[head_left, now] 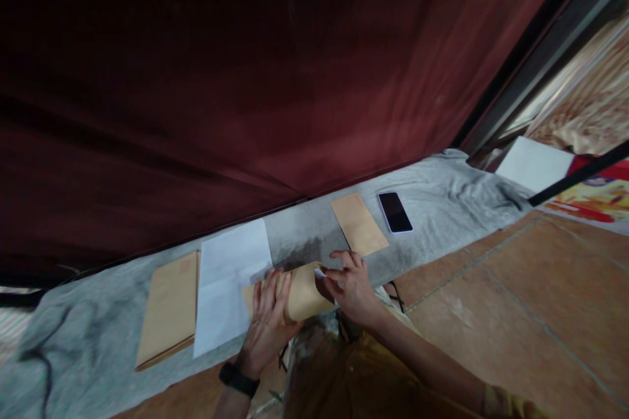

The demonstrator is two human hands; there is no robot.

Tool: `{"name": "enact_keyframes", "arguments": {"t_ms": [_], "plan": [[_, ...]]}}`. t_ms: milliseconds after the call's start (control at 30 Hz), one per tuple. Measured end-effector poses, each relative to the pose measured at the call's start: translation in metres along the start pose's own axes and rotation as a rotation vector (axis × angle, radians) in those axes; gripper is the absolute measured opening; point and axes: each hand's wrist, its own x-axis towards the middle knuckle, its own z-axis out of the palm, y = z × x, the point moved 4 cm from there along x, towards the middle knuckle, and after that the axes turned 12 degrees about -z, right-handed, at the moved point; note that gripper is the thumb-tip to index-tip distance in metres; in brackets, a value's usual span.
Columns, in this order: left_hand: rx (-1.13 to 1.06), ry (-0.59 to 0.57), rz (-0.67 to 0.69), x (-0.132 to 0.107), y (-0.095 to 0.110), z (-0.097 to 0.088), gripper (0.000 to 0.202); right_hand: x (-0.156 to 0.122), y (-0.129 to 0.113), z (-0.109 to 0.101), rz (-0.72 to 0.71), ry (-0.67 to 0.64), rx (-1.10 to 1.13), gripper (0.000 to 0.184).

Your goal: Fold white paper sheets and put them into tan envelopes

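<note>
Though under left hand [269,324], envelope [305,294] edge agape.

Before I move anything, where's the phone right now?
In the head view, the phone lies right of centre on the gray cloth, just right of a flat brown envelope.

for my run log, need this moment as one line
left hand: holding brown envelope | right hand: at envelope's open end, by white slip | to left: white sheet, envelope stack | to right: flat envelope, phone
</note>
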Motion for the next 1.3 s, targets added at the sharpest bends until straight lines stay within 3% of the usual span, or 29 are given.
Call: {"name": "enact_keyframes", "arguments": {"t_ms": [100, 233, 433, 567, 633, 733, 833, 933, 1033, 1100, 1200, 1300], "plan": [[-0.006, -0.009, 0.013, 0.0, 0.0, 0.001, 0.102, -0.001, 0.006, 0.011, -0.016, -0.032, 0.138, 0.018], [0.012, -0.039, 0.022, 0.004, 0.001, 0.001, 0.103, -0.002, 0.02, 0.028, 0.07, -0.053, 0.305, 0.025], [0.035, -0.086, 0.019, 0.022, -0.003, -0.004, 0.093, 0.003, 0.039, 0.043, 0.197, 0.095, 0.415, 0.022], [-0.035, 0.03, -0.092, 0.023, 0.0, -0.005, 0.077, 0.008, 0.053, 0.049, 0.267, 0.206, 0.501, 0.019], [-0.173, 0.117, -0.213, 0.017, 0.005, -0.001, 0.072, 0.01, 0.061, 0.055, 0.316, 0.268, 0.594, 0.015], [-0.562, 0.172, -0.515, 0.003, 0.012, 0.017, 0.074, 0.012, 0.073, 0.069, 0.439, 0.403, 0.832, 0.014], [-1.101, 0.001, -0.838, -0.006, 0.029, 0.049, 0.073, 0.012, 0.08, 0.084, 0.513, 0.528, 1.004, 0.026], [-1.579, -0.15, -1.069, -0.001, 0.055, 0.074, 0.063, 0.011, 0.079, 0.094, 0.528, 0.566, 1.035, 0.027], [-1.804, -0.234, -1.103, 0.016, 0.078, 0.084, 0.048, 0.009, 0.076, 0.101, 0.553, 0.604, 1.082, 0.024], [-1.866, -0.187, -1.041, 0.028, 0.085, 0.086, 0.045, 0.008, 0.074, 0.104, 0.562, 0.632, 1.109, 0.022], [-1.847, -0.111, -0.997, 0.038, 0.082, 0.09, 0.044, 0.009, 0.074, 0.106, 0.554, 0.646, 1.094, 0.023], [-1.697, -0.134, -1.037, 0.041, 0.068, 0.095, 0.047, 0.01, 0.078, 0.107, 0.552, 0.619, 1.047, 0.024]]}}
